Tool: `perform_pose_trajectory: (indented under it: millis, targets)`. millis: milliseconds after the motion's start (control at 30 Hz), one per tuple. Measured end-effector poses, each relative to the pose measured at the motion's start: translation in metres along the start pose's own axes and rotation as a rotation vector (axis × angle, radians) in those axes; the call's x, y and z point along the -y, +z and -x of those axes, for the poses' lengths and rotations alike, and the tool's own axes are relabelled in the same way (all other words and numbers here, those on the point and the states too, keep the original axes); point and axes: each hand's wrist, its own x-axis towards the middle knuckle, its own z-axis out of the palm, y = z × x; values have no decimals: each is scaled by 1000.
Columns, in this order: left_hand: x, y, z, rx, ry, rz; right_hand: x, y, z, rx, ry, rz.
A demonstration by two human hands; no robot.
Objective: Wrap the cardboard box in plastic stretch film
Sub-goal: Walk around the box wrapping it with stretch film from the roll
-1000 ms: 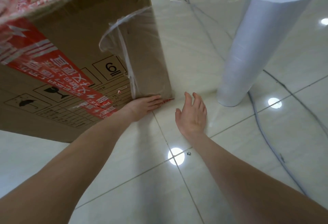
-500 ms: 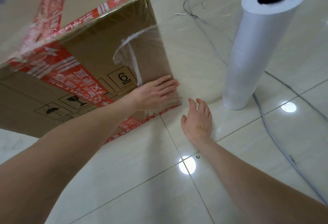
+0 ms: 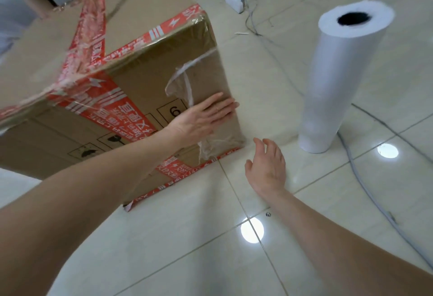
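Cardboard box (image 3: 131, 80) on tiled floor (image 3: 210, 260), left hand (image 3: 201, 117) flat, fingers straight, pressing loose film end (image 3: 212, 148) to side face; right hand (image 3: 267, 169) relaxed, empty, near bottom corner; film roll (image 3: 337, 84) upright nearby: press firmly, smooth toward corner.

The floor (image 3: 328, 202) is glossy pale tile with thin dark grout lines and two round light reflections. A cardboard box (image 3: 145, 80) with red printed tape along its edges sits on it at the left. Near its corner, a white roll of stretch film (image 3: 339, 80) stands upright. A grey cable (image 3: 365, 192) runs past the roll's base. Farther back lies a white adapter (image 3: 235, 1) with thin wires. A small dark speck (image 3: 268, 214) lies beside a grout crossing.
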Motion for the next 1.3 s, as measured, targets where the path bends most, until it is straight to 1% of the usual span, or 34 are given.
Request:
perform_pose_trajectory:
  millis: [100, 200, 233, 367, 433, 467, 533, 600, 667, 733, 867, 933, 1000, 1067, 1100, 1167, 1233, 1300]
  targets:
    - [-1, -12, 0, -7, -3, 126, 0, -9, -1, -37, -5, -5]
    - [25, -27, 7, -91, -59, 278, -3, -16, -3, -67, 2, -11]
    - [34, -28, 11, -108, -84, 282, -3, -18, -4, -66, 5, -8]
    - [51, -24, 23, -68, -90, 134, -1, -24, -1, -54, 8, -6]
    - [49, -30, 23, -56, -87, 167, 0, -26, 0, -55, -2, 0]
    - [48, -33, 22, -67, -84, 216, 0, -28, -1, -61, -7, -2]
    - [53, -44, 21, -147, -73, 293, 1, -30, -2, -58, -1, -6]
    - [65, -48, 25, -206, -118, 260, -1, -31, -3, -52, 8, 3]
    - [77, -45, 31, -162, -158, 164, -1, -31, -2, -43, 11, 6]
    - [80, -40, 35, -113, -152, 86, -2, -31, -1, -50, 12, 0]
    - [78, -45, 32, -115, -197, 156, 0, -33, -3, -67, 5, -39]
    - [86, -46, 35, -110, -222, 124, 1, -33, -4, -68, 11, -46]
    - [94, -42, 43, -62, -233, 39, 1, -33, -3, -65, 15, -47]
    - [93, -45, 48, -3, -228, 10, 2, -33, -3, -75, 16, -57]
    - [90, -48, 48, -6, -221, 24, 2, -33, -2, -74, 16, -58]
    - [83, -54, 39, -87, -190, 87, 3, -33, -3, -60, 14, -55]
    - [77, -54, 28, -167, -119, 143, 4, -31, -4, -45, 14, -58]
    - [72, -44, 23, -146, -71, 89, 8, -30, -3, -41, 8, -66]
